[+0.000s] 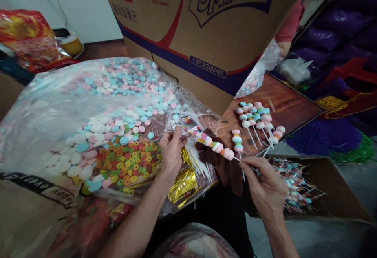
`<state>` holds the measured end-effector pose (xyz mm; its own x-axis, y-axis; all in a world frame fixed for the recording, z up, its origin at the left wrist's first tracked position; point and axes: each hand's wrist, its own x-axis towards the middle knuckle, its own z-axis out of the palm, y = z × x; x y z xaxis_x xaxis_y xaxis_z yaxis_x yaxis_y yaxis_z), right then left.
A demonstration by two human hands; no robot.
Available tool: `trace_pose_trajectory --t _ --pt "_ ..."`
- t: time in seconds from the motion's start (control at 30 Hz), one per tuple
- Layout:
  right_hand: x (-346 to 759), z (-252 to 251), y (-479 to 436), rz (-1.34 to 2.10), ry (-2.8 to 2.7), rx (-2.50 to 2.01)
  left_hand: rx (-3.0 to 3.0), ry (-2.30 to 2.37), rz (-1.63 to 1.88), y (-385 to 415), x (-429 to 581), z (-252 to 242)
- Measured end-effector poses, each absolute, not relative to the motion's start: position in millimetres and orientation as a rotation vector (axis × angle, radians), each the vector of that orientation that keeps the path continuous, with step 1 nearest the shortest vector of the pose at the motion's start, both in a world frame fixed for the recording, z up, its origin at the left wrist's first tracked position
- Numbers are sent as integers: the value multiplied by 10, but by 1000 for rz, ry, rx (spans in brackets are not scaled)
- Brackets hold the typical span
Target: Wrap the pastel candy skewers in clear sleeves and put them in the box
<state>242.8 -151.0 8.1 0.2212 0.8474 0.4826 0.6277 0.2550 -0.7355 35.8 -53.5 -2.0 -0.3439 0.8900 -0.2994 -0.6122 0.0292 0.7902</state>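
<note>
A candy skewer, strung with pink, white, green and orange pieces, slants across the middle. My right hand pinches its white stick near the lower end. The skewer's upper end is in or behind a small printed clear wrapper; I cannot tell which. My left hand is closed, thumb and fingertips on the wrapper's far end. Beside the right hand lies a shorter candy skewer, and beyond it several finished-looking skewers sit in a group. Below the left hand are gold twist ties and white sticks.
A big clear bag of pastel candies spreads at left, with ring candies in front. A tall carton stands behind. At lower right, an open box holds wrapped skewers. Another person's arm shows behind the carton.
</note>
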Motion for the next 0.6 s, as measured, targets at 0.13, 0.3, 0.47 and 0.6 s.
trace_pose_trajectory --t 0.13,0.3,0.47,0.6 --pt "2433 79 -1495 473 -1351 -1510 440 1086 1605 -539 375 -17" --pt "2467 98 -1493 727 -1164 -1560 451 1088 1649 -515 329 -11" --pt "2470 100 -1498 666 -1186 -1543 448 1085 1634 -530 355 -18" --pt "2465 40 -1491 654 -1242 -1545 529 1074 1598 -539 383 -58"
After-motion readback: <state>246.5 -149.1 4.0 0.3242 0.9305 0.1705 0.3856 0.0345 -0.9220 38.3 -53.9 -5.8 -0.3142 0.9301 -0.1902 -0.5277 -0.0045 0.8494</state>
